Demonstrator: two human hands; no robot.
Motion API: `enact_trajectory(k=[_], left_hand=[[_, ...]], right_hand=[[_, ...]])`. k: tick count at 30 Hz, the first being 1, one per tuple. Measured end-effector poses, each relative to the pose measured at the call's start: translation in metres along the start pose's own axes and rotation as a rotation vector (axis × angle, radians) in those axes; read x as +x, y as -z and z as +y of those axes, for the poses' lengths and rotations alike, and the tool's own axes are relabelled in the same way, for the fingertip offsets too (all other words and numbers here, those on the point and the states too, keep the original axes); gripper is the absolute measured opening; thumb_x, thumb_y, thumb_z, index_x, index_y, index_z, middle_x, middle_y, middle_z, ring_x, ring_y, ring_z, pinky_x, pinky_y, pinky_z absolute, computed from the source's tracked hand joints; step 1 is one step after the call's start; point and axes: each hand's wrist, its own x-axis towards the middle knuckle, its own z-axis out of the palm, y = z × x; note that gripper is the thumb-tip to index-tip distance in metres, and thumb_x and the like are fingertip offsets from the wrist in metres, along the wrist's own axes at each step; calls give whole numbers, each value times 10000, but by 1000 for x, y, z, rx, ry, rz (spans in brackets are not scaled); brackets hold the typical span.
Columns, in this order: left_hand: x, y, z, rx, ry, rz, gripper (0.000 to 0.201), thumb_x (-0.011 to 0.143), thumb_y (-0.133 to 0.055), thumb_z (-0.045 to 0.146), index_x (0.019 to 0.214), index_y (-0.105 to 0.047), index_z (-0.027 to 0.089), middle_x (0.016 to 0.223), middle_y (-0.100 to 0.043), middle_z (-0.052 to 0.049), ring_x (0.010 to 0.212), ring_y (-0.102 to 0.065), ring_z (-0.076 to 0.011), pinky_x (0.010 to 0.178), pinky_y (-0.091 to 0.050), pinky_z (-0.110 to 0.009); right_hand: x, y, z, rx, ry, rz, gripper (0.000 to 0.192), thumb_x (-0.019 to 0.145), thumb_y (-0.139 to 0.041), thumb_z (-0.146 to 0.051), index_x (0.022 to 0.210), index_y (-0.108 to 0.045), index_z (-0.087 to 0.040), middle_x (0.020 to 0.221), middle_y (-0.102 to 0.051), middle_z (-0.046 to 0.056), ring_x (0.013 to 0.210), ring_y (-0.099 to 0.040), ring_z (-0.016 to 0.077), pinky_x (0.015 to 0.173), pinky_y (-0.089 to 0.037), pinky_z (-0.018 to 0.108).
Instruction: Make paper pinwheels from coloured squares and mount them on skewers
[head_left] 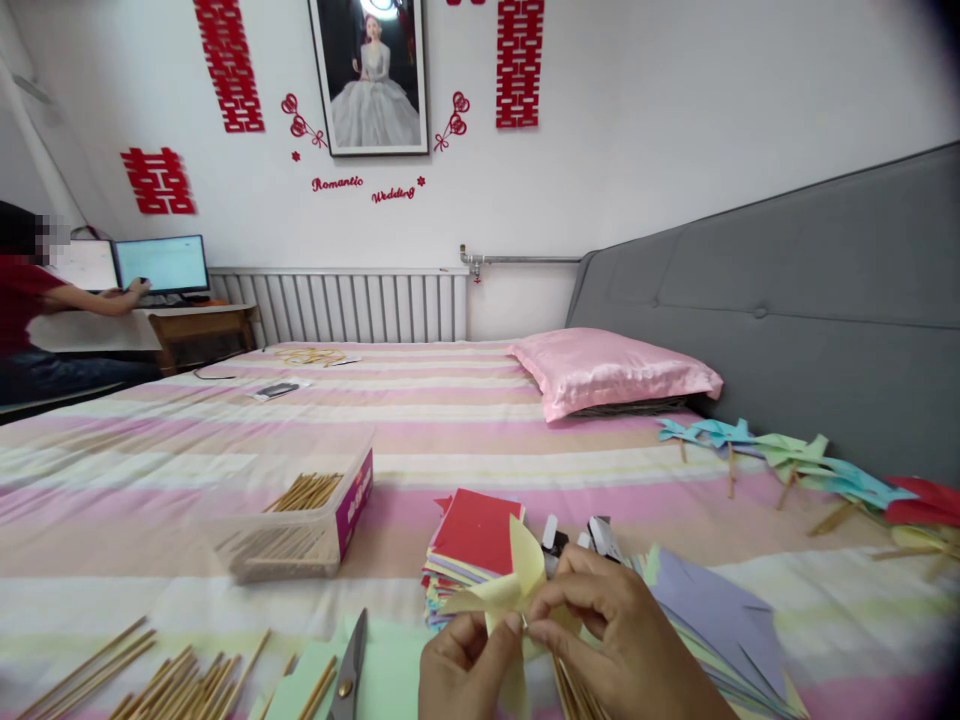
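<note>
A pale yellow paper pinwheel (pixel 499 592) with curled blades is between my two hands, low in the middle of the view. My left hand (pixel 471 665) pinches its lower centre between thumb and forefinger. My right hand (pixel 611 625) closes thumb and forefinger at the pinwheel's centre, on a tiny pale bit too small to name. Behind the pinwheel lies a stack of coloured paper squares (pixel 476 530), red on top. Thin wooden sticks (pixel 571 690) show below my right hand. Scissors (pixel 349 670) lie on green paper (pixel 394 665) left of my left hand.
A clear plastic box (pixel 285 545) of sticks stands left of centre; loose sticks (pixel 187 685) lie at the front left. Cut lilac paper (pixel 712 610) is on the right. Finished pinwheels (pixel 795 450) line the grey headboard (pixel 787 270). A person (pixel 30 310) sits at monitors, far left.
</note>
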Motion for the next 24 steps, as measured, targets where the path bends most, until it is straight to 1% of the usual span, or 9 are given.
enact_trajectory(k=[4, 9, 12, 16, 18, 21, 22, 24], left_hand=[[-1, -1, 2, 34, -21, -1, 297, 453, -792, 383, 502, -665, 118, 486, -644, -44, 487, -521, -112, 497, -398, -189], [1, 1, -2, 27, -20, -28, 313, 463, -782, 402, 515, -668, 115, 464, -627, -42, 475, -512, -113, 486, -383, -195], [1, 1, -3, 28, -14, -12, 325, 452, -783, 413, 498, -660, 116, 452, -617, -38, 456, -492, -107, 476, -376, -201], [-2, -2, 3, 71, -42, 14, 323, 444, -786, 404, 487, -662, 109, 428, -601, -37, 464, -497, -117, 473, -375, -201], [-3, -3, 5, 93, -64, 20, 327, 442, -787, 404, 491, -669, 103, 441, -615, -48, 481, -514, -128, 478, -378, -200], [-3, -2, 5, 100, -78, 34, 336, 435, -786, 415, 498, -675, 103, 465, -637, -60, 482, -521, -133, 478, -381, -203], [-3, -1, 4, 109, -81, 37, 340, 440, -783, 419, 495, -675, 102, 461, -635, -58, 472, -514, -127, 470, -373, -197], [-2, 0, 3, 131, -88, 36, 346, 457, -774, 428, 492, -675, 98, 437, -615, -45, 444, -494, -109, 452, -357, -184]], right_hand=[[-1, 0, 2, 23, -12, -10, 90, 732, -595, -192, 681, -668, -206, 717, -538, 3, 679, -557, 139, 599, -405, 230], [0, 0, 4, 13, -8, 8, 83, 728, -609, -208, 671, -669, -202, 685, -518, -8, 645, -534, 126, 572, -388, 218], [1, 0, 3, 7, -11, 13, 85, 725, -607, -206, 664, -666, -199, 682, -527, -8, 639, -530, 126, 566, -384, 219], [-1, -1, -1, 47, -14, 20, 86, 718, -591, -176, 651, -641, -195, 707, -536, -2, 659, -540, 136, 570, -402, 221], [-1, -2, -2, 39, -4, 56, 80, 701, -592, -161, 643, -631, -199, 772, -552, 11, 723, -553, 155, 629, -420, 241], [-1, -4, -4, 20, 3, 108, 63, 673, -609, -155, 640, -629, -206, 981, -577, 40, 920, -541, 206, 802, -398, 304], [-1, -4, -4, 23, 5, 106, 60, 675, -609, -158, 640, -625, -205, 979, -593, 41, 928, -542, 211, 817, -391, 313], [-1, -5, -5, 26, 11, 94, 57, 687, -599, -164, 641, -606, -198, 838, -632, 30, 822, -571, 196, 754, -408, 299]])
